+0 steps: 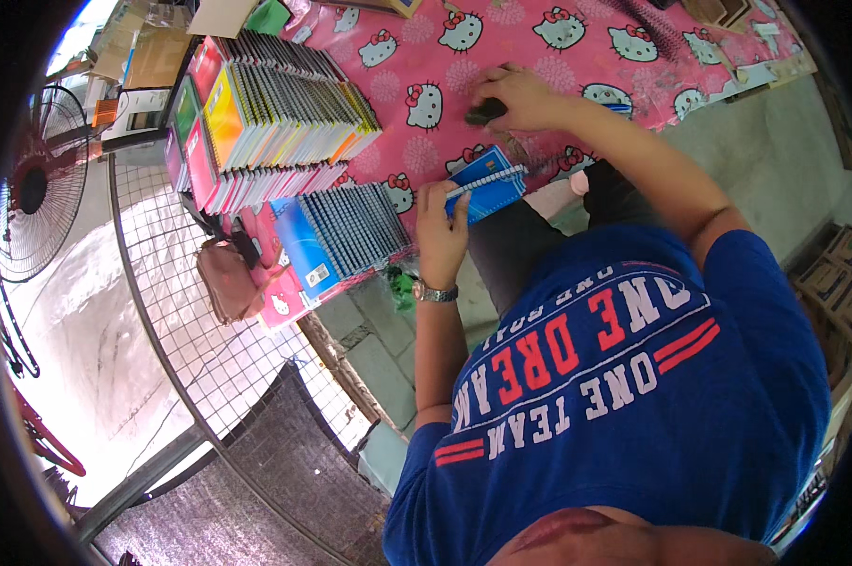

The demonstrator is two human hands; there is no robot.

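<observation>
My left hand (442, 222) grips the near left edge of a blue spiral notebook (495, 195), with the thumb laid over its cover. The notebook's white coil runs slantwise across it, at the table's near edge above my lap. Farther off and to the right, my right hand (522, 96) is closed around a small dark object (485, 111) just above the pink tablecloth (463, 71). The fingers cover part of that object, so its kind cannot be made out.
Left of the notebook lies a row of blue spiral notebooks (350, 231). Behind it rise tall stacks of yellow and red spiral notebooks (275, 113). A brown bag (228, 281) hangs by the wire mesh (162, 217); a fan (39, 189) stands far left. A blue pen-like item (618, 108) lies right.
</observation>
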